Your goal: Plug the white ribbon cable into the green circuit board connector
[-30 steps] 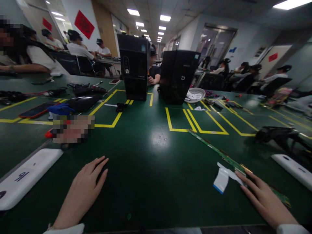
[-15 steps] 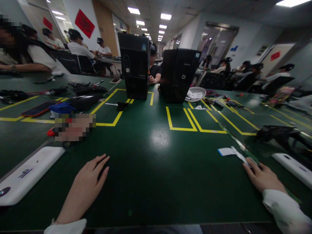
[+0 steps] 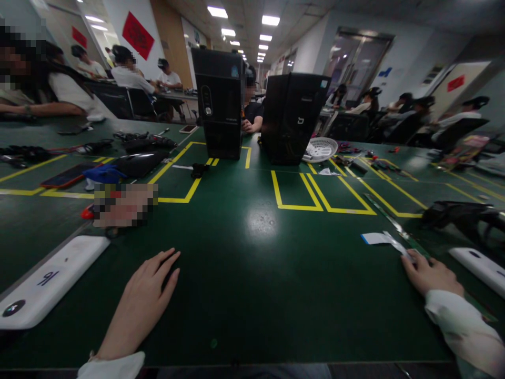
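At the right of the frame, the right hand [image 3: 434,276] had its grip curled round a green board [image 3: 413,243], already down on the worktop [image 3: 252,300]; lower left, the left hand [image 3: 142,297] lay spread, holding nothing

The single view looks from the person's head, forward and down across a flat green table [image 3: 236,295] marked with yellow tape, bare left hand [image 3: 144,295] and right hand [image 3: 434,275] close below, two boxy black computer towers [image 3: 221,105] farther off.
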Demonstrator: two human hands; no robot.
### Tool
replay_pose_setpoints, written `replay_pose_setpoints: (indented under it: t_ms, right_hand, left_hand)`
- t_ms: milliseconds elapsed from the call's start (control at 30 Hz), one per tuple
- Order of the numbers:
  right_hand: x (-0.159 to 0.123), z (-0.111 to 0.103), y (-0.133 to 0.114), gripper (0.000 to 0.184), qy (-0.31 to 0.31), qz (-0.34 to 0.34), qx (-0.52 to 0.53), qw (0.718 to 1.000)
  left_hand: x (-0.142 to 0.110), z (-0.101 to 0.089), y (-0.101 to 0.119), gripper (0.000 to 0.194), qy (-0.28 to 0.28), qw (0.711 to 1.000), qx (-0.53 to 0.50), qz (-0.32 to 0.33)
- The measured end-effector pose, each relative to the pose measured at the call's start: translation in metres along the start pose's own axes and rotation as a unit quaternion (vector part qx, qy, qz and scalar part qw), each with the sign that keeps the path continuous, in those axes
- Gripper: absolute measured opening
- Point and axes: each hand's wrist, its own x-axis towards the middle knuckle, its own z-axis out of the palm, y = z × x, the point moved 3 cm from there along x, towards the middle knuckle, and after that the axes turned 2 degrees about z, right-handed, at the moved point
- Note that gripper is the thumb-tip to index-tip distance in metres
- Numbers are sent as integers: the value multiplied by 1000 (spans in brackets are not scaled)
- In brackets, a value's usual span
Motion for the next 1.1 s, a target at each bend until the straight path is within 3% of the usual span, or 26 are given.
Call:
replay_pose_setpoints:
  t_ms: [167, 400, 667, 867, 1100]
  right_hand:
    - [2, 4, 2, 78, 8, -17, -10, 1000]
    - [-1, 14, 7, 72, 79, -71, -34, 994]
    - [-2, 13, -18, 60, 70, -244, -46, 966]
    - [-14, 19, -69, 56, 58, -371, 80, 923]
    - [-70, 21, -175, 47, 31, -528, 145, 836]
  left_hand:
    - [0, 2, -1, 57, -6, 1000, 1, -1]
    - [0, 2, -1, 57, 2, 1000, 2, 0]
    - [-1, 3, -1, 56, -8, 1000, 1, -4]
    - [0, 2, -1, 57, -1, 1000, -3, -4]
    - [0, 2, -2, 57, -9, 1000, -3, -3]
